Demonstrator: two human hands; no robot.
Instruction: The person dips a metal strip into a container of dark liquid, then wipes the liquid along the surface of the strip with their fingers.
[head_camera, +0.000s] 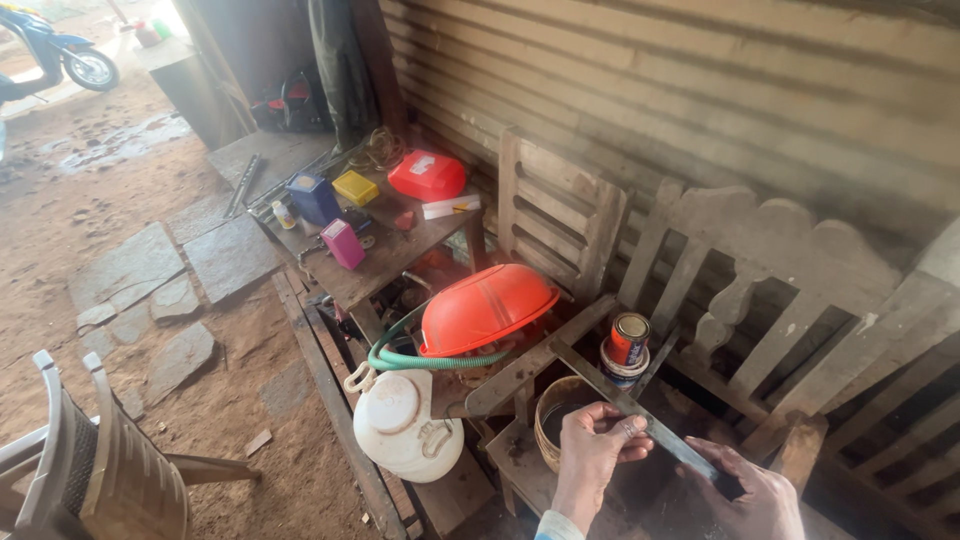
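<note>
Long metal blade (600, 385) held slantwise over the wooden bench (760, 300), just above a round basket (556, 420). Left hand (592, 445) closed on its middle, fingers curled over; right hand (752, 495) gripping the lower end (palm hidden, partly cut off by frame edge). Tin can (628, 340) close behind the blade, orange basin (485, 305) and white jug (405, 425) leftward. Open dirt floor beyond; plastic chair (90, 470) cropped.

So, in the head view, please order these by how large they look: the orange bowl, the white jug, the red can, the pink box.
1. orange bowl and white jug: alike, and the jug is nearer the camera, so unsure.
2. red can and pink box: similar, but the box stands farther away.
</note>
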